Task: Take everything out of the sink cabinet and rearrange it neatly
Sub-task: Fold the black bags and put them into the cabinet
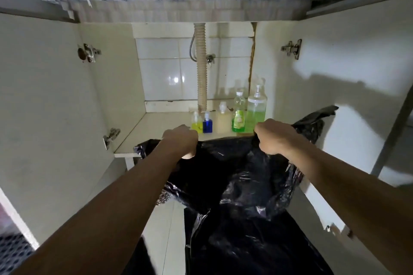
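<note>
Black bin bag (234,174): at cabinet front edge, gripped by L hand (181,140) & R hand (273,136), fingers curled in plastic. Five bottles (239,116): row on cabinet floor (161,127), back right, beside drain pipe (201,69).

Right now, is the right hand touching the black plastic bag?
Touching. The head view shows the right hand with its fingers curled round a bunched edge of the black plastic bag, no gap between them.
</note>
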Motion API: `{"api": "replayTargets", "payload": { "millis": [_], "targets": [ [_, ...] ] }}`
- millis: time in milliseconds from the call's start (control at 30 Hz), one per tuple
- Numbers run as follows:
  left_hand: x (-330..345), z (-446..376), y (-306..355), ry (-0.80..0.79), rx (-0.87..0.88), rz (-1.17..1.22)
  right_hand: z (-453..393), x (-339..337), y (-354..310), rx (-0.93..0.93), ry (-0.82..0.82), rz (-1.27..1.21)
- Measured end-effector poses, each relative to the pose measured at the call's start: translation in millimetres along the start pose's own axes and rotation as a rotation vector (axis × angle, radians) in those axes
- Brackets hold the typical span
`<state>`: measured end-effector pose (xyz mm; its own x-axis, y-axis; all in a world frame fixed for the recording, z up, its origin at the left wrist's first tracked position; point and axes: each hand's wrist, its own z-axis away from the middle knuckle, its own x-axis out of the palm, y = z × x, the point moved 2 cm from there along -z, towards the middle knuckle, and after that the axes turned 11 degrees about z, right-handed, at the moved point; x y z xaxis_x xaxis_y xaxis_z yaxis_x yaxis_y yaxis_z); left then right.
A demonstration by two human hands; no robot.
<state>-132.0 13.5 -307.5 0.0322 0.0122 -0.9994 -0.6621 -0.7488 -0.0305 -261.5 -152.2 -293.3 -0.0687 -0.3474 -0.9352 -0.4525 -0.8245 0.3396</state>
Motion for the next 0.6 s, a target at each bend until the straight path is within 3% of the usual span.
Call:
{"api": "replayTargets", "payload": {
  "millis": [133,333,467,600],
  "targets": [
    [-3,-26,9,0.149,0.011,-0.107,-23,24,13,0.057,-0.011,0.046],
    [-27,-33,29,0.266,0.021,-0.296,-39,27,37,0.174,0.329,0.044],
    [-26,-14,27,0.101,0.041,-0.356,-28,41,42,0.172,0.529,-0.003],
    [8,11,33,-0.243,0.098,-0.339,12,86,32,0.16,0.427,-0.015]
  ]
}}
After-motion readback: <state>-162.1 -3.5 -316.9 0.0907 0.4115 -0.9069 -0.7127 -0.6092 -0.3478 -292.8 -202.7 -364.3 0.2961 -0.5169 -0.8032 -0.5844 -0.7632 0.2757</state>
